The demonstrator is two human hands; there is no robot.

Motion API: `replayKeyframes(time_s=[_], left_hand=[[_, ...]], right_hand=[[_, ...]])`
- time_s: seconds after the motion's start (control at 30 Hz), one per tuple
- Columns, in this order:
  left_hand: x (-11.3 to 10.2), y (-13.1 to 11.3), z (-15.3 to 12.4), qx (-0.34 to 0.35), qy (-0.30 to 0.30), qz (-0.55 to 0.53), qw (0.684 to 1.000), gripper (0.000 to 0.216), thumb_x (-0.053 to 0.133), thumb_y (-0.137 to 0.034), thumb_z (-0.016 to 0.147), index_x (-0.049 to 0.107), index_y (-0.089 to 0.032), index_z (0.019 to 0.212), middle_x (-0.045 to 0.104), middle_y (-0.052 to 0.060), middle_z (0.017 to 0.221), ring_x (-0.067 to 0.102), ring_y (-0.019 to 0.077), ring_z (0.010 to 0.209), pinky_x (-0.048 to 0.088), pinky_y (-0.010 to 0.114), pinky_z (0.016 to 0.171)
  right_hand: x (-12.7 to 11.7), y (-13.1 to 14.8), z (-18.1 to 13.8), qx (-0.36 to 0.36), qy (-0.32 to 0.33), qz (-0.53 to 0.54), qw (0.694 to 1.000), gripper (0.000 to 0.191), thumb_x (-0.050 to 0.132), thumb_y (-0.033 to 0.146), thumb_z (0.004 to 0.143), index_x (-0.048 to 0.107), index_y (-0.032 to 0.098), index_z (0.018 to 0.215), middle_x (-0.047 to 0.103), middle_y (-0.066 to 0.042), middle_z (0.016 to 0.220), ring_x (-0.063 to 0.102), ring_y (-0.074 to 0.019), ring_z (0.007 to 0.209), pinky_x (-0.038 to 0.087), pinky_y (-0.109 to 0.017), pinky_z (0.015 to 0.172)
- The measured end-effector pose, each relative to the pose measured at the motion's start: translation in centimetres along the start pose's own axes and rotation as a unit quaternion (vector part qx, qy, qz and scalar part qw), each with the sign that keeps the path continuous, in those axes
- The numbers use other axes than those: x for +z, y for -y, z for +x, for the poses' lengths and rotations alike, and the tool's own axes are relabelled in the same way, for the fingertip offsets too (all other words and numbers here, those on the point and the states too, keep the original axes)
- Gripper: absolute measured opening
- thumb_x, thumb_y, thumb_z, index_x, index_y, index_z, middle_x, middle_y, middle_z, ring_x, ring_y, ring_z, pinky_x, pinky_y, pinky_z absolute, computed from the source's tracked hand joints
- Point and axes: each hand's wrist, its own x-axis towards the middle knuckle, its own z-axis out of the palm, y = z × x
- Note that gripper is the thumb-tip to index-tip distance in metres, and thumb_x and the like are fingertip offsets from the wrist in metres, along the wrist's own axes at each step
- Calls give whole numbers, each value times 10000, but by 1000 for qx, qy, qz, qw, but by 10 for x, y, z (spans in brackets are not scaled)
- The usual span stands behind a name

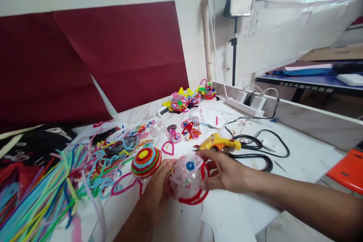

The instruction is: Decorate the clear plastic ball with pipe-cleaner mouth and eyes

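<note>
Between my two hands is a clear plastic ball with a blue round piece on top and pale pink strands around it. A red pipe cleaner curves along its right side and underside. My left hand is wrapped around the ball's left side. On the right, my right hand has its fingers closed against the ball and the red pipe cleaner. A ball covered in striped coils of pipe cleaner sits just beyond my left hand. Behind my right hand lies a yellow glue gun.
Loose pipe cleaners are heaped at the left. Black-handled scissors and a black cable lie to the right. Several decorated balls stand at the back, near a small white timer and a power strip.
</note>
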Motion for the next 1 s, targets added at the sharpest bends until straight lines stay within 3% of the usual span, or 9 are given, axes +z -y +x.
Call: replayKeyframes(time_s=[0.23, 0.37, 0.43, 0.57, 0.63, 0.73, 0.8, 0.87, 1.0], left_hand=[[-12, 2, 8, 18, -33, 152, 988, 552, 608, -667, 742, 699, -154, 925, 715, 64, 813, 652, 221, 773, 498, 316, 694], [-20, 4, 13, 68, -68, 249, 964, 606, 546, -702, 762, 728, -158, 959, 734, 91, 885, 664, 265, 853, 515, 356, 741], [-23, 7, 16, 84, -79, 280, 953, 599, 543, -699, 763, 732, -167, 960, 732, 91, 893, 668, 264, 829, 524, 352, 703], [-23, 13, 19, 116, -127, 319, 932, 578, 533, -696, 763, 732, -176, 914, 692, 61, 748, 630, 212, 636, 494, 302, 554], [-21, 15, 18, 135, -145, 337, 920, 566, 504, -682, 786, 727, -181, 923, 681, 57, 741, 623, 202, 627, 492, 289, 544], [-18, 16, 17, 166, -164, 368, 900, 529, 461, -641, 825, 719, -195, 947, 693, 71, 816, 642, 218, 714, 507, 287, 569], [-18, 16, 17, 193, -177, 387, 884, 491, 456, -608, 840, 714, -208, 960, 700, 79, 891, 652, 229, 787, 521, 294, 613], [-18, 16, 17, 228, -187, 395, 870, 445, 472, -576, 847, 711, -216, 953, 702, 80, 951, 656, 233, 847, 530, 311, 694], [-18, 14, 16, 295, -204, 395, 846, 360, 519, -519, 849, 713, -224, 918, 702, 68, 969, 648, 231, 893, 510, 322, 785]], right_hand=[[5, 8, -13, 35, 14, -90, 995, 477, 778, 396, 685, 626, 176, 1080, 701, -47, 928, 618, -187, 756, 472, -257, 610], [-10, 21, -20, -19, -13, -263, 965, 465, 692, 485, 775, 660, 163, 1108, 703, -109, 964, 637, -243, 823, 462, -308, 674], [-24, 31, -12, -60, -24, -334, 940, 374, 641, 433, 837, 681, 160, 1089, 713, -115, 944, 646, -242, 824, 452, -317, 709], [-60, 54, 48, -143, -34, -386, 911, 203, 567, 225, 902, 708, 176, 1039, 733, -65, 907, 652, -172, 782, 434, -245, 674], [-75, 59, 95, -124, -19, -478, 869, 221, 571, 139, 883, 707, 163, 1056, 736, -70, 969, 659, -178, 849, 435, -239, 703], [-86, 54, 163, -100, 5, -519, 849, 211, 562, 93, 889, 698, 107, 1051, 719, -108, 1033, 654, -207, 946, 459, -268, 787], [-87, 46, 198, -82, 36, -540, 837, 204, 579, 115, 901, 673, 105, 1082, 694, -106, 1087, 642, -214, 1000, 487, -310, 853], [-86, 38, 222, -66, 74, -559, 823, 253, 602, 255, 929, 619, 137, 1153, 641, -85, 1166, 630, -216, 1026, 524, -406, 879], [-79, 29, 249, -12, 142, -591, 794, 316, 592, 330, 938, 591, 157, 1202, 604, -88, 1218, 622, -229, 1038, 542, -423, 866]])
